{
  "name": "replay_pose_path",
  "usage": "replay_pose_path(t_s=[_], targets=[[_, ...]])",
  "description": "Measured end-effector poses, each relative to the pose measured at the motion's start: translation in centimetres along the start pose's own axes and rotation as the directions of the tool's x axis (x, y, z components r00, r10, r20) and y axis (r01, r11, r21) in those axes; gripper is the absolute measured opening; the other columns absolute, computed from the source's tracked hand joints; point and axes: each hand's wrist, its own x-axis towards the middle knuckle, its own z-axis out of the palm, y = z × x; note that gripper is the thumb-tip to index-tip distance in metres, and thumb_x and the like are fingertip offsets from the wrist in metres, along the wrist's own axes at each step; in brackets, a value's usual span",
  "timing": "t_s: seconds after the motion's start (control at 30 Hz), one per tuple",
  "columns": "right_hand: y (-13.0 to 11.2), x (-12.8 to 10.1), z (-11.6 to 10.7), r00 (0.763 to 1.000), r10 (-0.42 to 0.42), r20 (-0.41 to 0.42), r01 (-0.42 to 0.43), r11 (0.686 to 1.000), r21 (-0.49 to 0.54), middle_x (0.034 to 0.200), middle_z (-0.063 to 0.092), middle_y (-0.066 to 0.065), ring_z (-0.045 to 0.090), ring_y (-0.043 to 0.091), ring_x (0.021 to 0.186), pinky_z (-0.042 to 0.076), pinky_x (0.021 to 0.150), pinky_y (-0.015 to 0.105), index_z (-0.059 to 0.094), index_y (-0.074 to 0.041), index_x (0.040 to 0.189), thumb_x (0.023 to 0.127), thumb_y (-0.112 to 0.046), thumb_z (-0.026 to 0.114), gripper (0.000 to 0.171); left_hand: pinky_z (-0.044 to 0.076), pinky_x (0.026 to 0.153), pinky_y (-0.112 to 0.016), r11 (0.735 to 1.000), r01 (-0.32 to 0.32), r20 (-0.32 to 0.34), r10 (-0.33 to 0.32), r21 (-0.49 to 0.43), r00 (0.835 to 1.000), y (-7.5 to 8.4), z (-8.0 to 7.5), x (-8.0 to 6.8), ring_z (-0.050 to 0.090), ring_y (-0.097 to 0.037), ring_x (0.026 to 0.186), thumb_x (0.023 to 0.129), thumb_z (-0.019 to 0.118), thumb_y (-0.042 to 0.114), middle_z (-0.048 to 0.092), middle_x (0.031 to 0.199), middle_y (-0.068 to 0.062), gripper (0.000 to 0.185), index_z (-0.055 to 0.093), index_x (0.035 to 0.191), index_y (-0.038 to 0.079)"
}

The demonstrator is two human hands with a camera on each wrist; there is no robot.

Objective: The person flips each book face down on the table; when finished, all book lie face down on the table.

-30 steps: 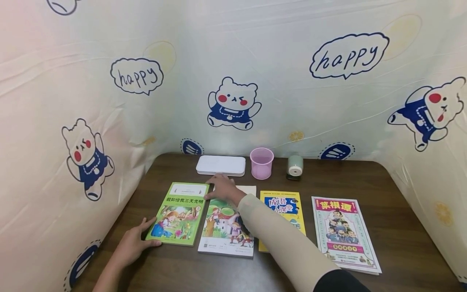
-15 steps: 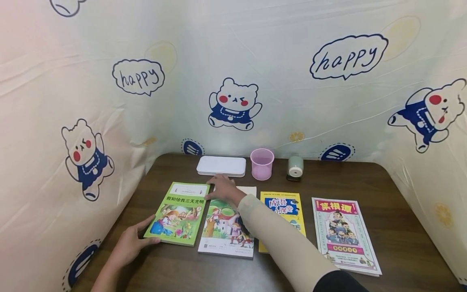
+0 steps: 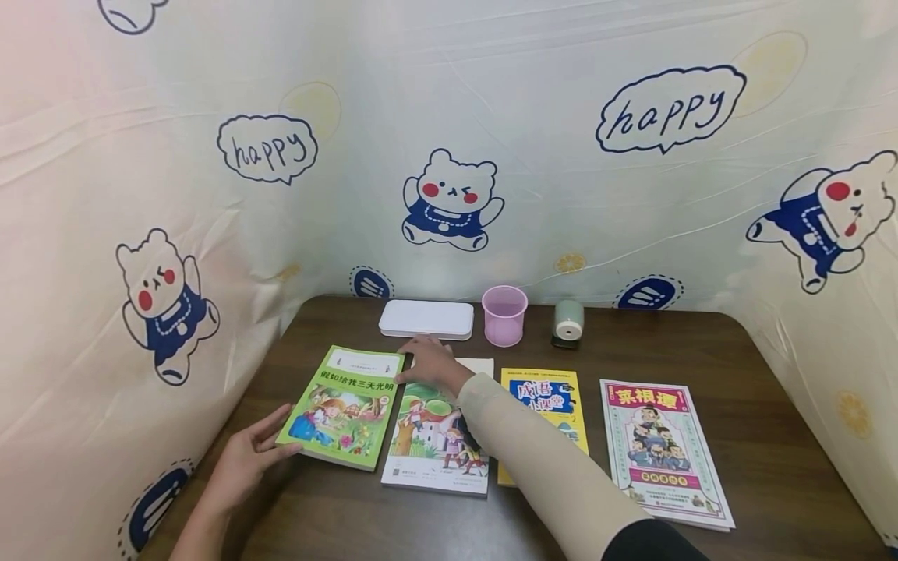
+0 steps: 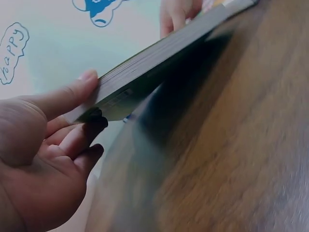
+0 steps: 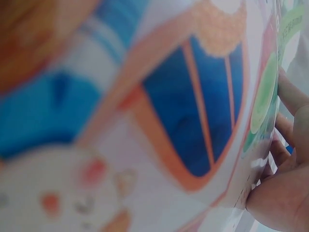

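Currently, left to right:
left hand (image 3: pixel 247 460): at the near-left corner of the green book (image 3: pixel 344 407). Fingers pinch that corner, thumb on the top edge, the rest curled under, clear in the left wrist view (image 4: pixel 53 145).
green book: leftmost in a row of four on the brown table (image 3: pixel 772 436). Long axis runs near to far, leaning slightly right at the far end; title end points to the back wall. Near-left corner is raised off the table (image 4: pixel 231 145), far end low by the other hand.
book edges: right long edge sits just beside the storybook (image 3: pixel 431 444), no visible gap. Left long edge faces bare wood, then the curtain wall (image 3: pixel 105 195).
right hand (image 3: pixel 429 362): reaches across from the right, resting at the far ends of the green book and storybook. Fingers lie fairly flat, fingertips at the green book's far-right corner. In the right wrist view fingers (image 5: pixel 285 193) press a cover edge; too blurred for more.
yellow book (image 3: pixel 543 405): third in the row, partly hidden by the sleeve (image 3: pixel 547 467).
red-title book (image 3: pixel 662 448): rightmost, a small gap from the yellow book.
back row: white case (image 3: pixel 426 319), pink cup (image 3: pixel 503 314), green sharpener (image 3: pixel 567 322), all near the back wall.
open room: bare wood left of the green book, along the near edge, and right of the red-title book.
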Motion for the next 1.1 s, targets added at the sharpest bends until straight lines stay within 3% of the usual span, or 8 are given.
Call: replay_pose_path(t_s=[0.1, 0.23, 0.37, 0.47, 0.53, 0.7, 1.1], targets=[[0.0, -0.1, 0.1, 1.0, 0.003, -0.006, -0.003, 1.0, 0.007, 0.157, 0.047, 0.001, 0.028, 0.027, 0.152, 0.027, 0.12, 0.055, 0.063, -0.025, 0.142, 0.087, -0.049, 0.08, 0.062, 0.055, 0.088, -0.016, 0.999, -0.011, -0.016, 0.01, -0.048, 1.0, 0.0, 0.0, -0.1, 0.063, 0.009, 0.109, 0.094, 0.078, 0.018, 0.038, 0.158, -0.027, 0.08, 0.035, 0.157, -0.004], [0.0, -0.1, 0.1, 1.0, 0.001, -0.004, -0.001, 1.0, 0.008, 0.159, 0.044, 0.002, 0.027, 0.027, 0.153, 0.026, 0.121, 0.056, 0.062, -0.025, 0.143, 0.088, -0.049, 0.08, 0.063, 0.056, 0.09, -0.018, 0.983, -0.037, -0.014, 0.036, -0.181, 0.999, -0.2, 0.3, -0.2, 0.066, 0.003, 0.11, 0.096, 0.075, 0.012, 0.06, 0.145, -0.006, 0.076, 0.033, 0.157, -0.007], [-0.1, -0.3, -0.1, 1.0, 0.002, 0.003, -0.003, 1.0, 0.012, 0.159, 0.044, 0.003, 0.027, 0.028, 0.153, 0.025, 0.121, 0.056, 0.061, -0.024, 0.144, 0.089, -0.047, 0.079, 0.062, 0.054, 0.096, -0.021, 0.917, -0.065, 0.044, 0.089, -0.393, 0.995, -0.4, 0.9, -0.4, 0.066, -0.003, 0.118, 0.099, 0.065, 0.0, 0.065, 0.13, 0.021, 0.074, 0.024, 0.161, -0.004], [-0.1, -0.2, -0.1, 1.0, 0.002, 0.003, -0.002, 1.0, -0.005, 0.157, 0.045, 0.003, 0.027, 0.028, 0.153, 0.027, 0.12, 0.056, 0.06, -0.024, 0.145, 0.09, -0.047, 0.078, 0.063, 0.053, 0.1, -0.024, 0.864, -0.076, 0.07, 0.127, -0.497, 0.989, -0.3, 1.5, -0.6, 0.064, -0.005, 0.123, 0.102, 0.059, -0.005, 0.064, 0.133, 0.019, 0.074, 0.017, 0.163, 0.0], [0.0, -0.1, 0.0, 1.0, -0.001, -0.001, 0.001, 1.0, -0.017, 0.156, 0.047, 0.002, 0.029, 0.028, 0.152, 0.028, 0.119, 0.056, 0.06, -0.025, 0.145, 0.09, -0.048, 0.078, 0.063, 0.053, 0.1, -0.025, 0.845, -0.076, 0.061, 0.127, -0.529, 0.99, -0.2, 1.9, -0.6, 0.064, -0.005, 0.123, 0.102, 0.058, -0.005, 0.064, 0.134, 0.018, 0.075, 0.016, 0.164, 0.001], [0.3, 0.1, 0.2, 1.0, -0.006, -0.001, 0.006, 1.0, -0.027, 0.156, 0.047, 0.0, 0.028, 0.027, 0.152, 0.028, 0.118, 0.056, 0.059, -0.026, 0.145, 0.089, -0.05, 0.077, 0.064, 0.054, 0.098, -0.024, 0.843, -0.07, 0.017, 0.093, -0.534, 0.996, 0.3, 2.4, -0.7, 0.066, -0.005, 0.119, 0.101, 0.062, -0.001, 0.066, 0.13, 0.019, 0.074, 0.022, 0.163, 0.003], [0.3, 0.2, 0.2, 1.0, -0.005, -0.003, 0.005, 1.0, -0.008, 0.158, 0.045, 0.001, 0.027, 0.027, 0.152, 0.028, 0.118, 0.054, 0.06, -0.027, 0.145, 0.089, -0.049, 0.078, 0.064, 0.057, 0.095, -0.028, 0.855, -0.097, 0.023, 0.126, -0.51, 0.992, 1.0, 2.3, -0.9, 0.069, -0.01, 0.116, 0.101, 0.062, 0.0, 0.067, 0.132, 0.016, 0.07, 0.028, 0.162, 0.006]])
